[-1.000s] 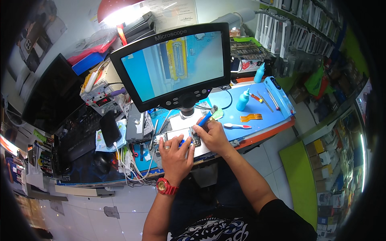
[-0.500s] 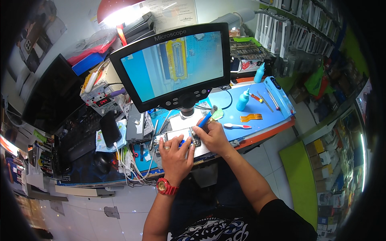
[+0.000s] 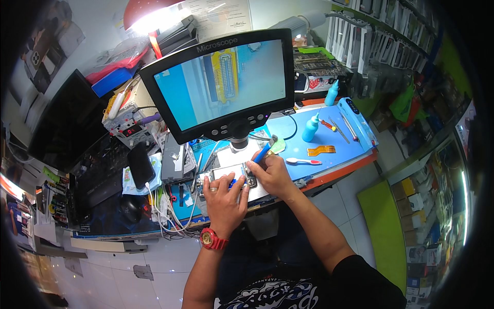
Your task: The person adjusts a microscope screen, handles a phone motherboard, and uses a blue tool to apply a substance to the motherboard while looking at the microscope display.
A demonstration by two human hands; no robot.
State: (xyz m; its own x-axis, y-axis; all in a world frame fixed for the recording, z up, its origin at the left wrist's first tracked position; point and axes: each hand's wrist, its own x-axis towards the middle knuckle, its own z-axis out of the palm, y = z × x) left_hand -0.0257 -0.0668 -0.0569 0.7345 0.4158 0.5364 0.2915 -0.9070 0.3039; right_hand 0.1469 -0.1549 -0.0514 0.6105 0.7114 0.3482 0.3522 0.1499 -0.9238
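Observation:
An opened phone (image 3: 222,171) with its inner parts showing lies on the bench under the microscope. My left hand (image 3: 224,198), with a red watch at the wrist, rests on it with fingers stretched and a little apart. Beside its right end, my right hand (image 3: 271,174) is closed around a slim blue-handled tool (image 3: 263,152), which slants up to the right. Its working end is hidden by my fingers. Above my hands stands a microscope screen (image 3: 221,82), showing an enlarged connector in a yellow frame on a blue board.
On the blue mat (image 3: 329,131) to the right are a teal dropper bottle (image 3: 311,129), an orange flex cable (image 3: 321,150), a toothbrush (image 3: 303,161) and tweezers. At left lie a dark phone (image 3: 140,165) on a cable, a mouse (image 3: 130,208) and tangled white cables (image 3: 165,211).
Both hands and the tool stay almost where they were. The enlarged picture on the microscope screen looks hazier, and the small red readout at left has changed.

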